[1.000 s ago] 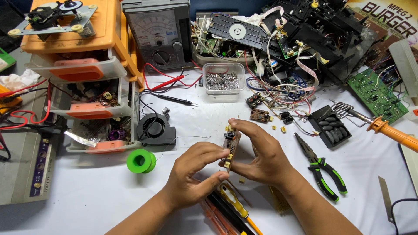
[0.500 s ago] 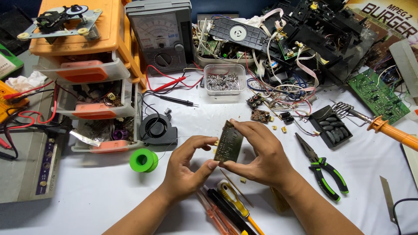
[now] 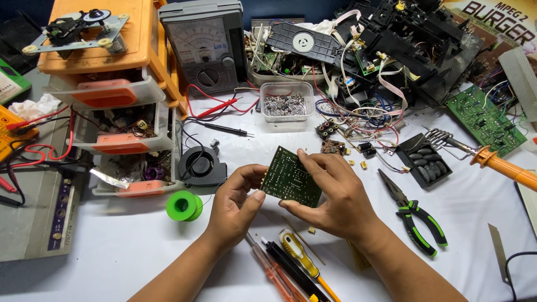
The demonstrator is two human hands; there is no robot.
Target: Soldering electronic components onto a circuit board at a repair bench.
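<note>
Nearest the camera, a row of screwdrivers [image 3: 291, 263] lies on the white tabletop [image 3: 112, 257], handles red, black & yellow, just below both wrists. Above them the left hand [image 3: 235, 204] & right hand [image 3: 335, 196] hold a small green circuit board [image 3: 291, 180] up off the tabletop, solder side toward the camera, tilted. Left fingers clamped on its left edge w/ thumb at the lower corner; right fingers spread over the right edge & top, thumb under the bottom edge, also clamped on the board.

Left of the hands: green solder spool [image 3: 184, 205], then a small black blower fan [image 3: 202, 165] just beyond it. Right: green-handled pliers [image 3: 417, 215], well apart from the board. Further back, a clear tub of metal bits [image 3: 287, 103], red & black probe leads [image 3: 221, 114], orange drawer unit [image 3: 114, 84]. At the far edge an analog multimeter [image 3: 204, 42] & a heap of black chassis parts w/ wires [image 3: 386, 45]. Far right: orange-handled soldering iron [image 3: 492, 162], another green board [image 3: 486, 120].
</note>
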